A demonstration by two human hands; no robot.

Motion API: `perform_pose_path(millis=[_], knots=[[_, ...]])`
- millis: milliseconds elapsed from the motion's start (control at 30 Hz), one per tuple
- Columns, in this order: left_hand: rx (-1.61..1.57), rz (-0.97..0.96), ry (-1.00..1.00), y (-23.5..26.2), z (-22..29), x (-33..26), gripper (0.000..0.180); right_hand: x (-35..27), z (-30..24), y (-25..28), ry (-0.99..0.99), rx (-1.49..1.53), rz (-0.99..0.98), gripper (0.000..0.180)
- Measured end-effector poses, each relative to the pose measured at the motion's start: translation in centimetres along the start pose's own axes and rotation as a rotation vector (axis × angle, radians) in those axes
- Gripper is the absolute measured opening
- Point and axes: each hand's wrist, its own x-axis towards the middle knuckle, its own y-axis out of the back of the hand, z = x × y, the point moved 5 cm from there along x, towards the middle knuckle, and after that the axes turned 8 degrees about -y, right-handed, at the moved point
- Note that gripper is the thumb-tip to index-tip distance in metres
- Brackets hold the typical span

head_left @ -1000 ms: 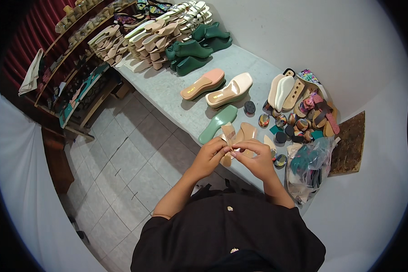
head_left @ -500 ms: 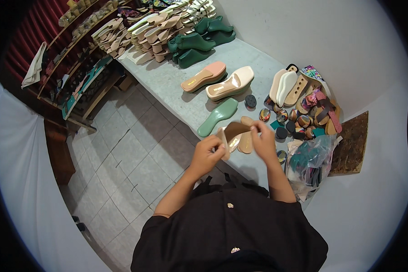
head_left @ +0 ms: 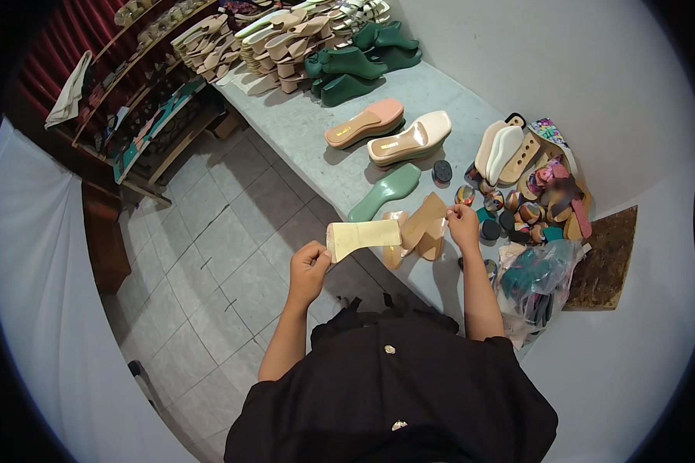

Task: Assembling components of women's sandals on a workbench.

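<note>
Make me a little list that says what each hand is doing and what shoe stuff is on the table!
Left hand: holds up a pale yellow strip by one end, above the table edge
Right hand: rests on the tan cut pieces lying on the table
Beside the pieces: a green insole, lying flat
Farther back: a pink wedge sandal and a cream wedge sandal, side by side
Far end: dark green shoe forms and stacked soles
Right side: small round tins and a clear plastic bag

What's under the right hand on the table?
The right hand rests on tan insole pieces lying on the grey table. The part of them beneath the fingers is hidden.
</note>
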Motion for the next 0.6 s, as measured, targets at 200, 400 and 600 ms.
perform_pose_path(millis=[200,400,600], knots=[[-0.263,0.203,-0.034,3.4,1.6,-0.5,0.016,1.5,1.8,1.8,0.059,-0.289,0.318,0.016],[-0.202,0.156,-0.04,7.6,2.6,0.1,0.019,0.9,0.1,-0.5,-0.095,0.196,-0.277,0.014],[-0.208,0.116,0.016,5.8,2.1,0.9,0.022,1.8,-0.3,-1.7,-0.174,0.43,-0.42,0.013]])
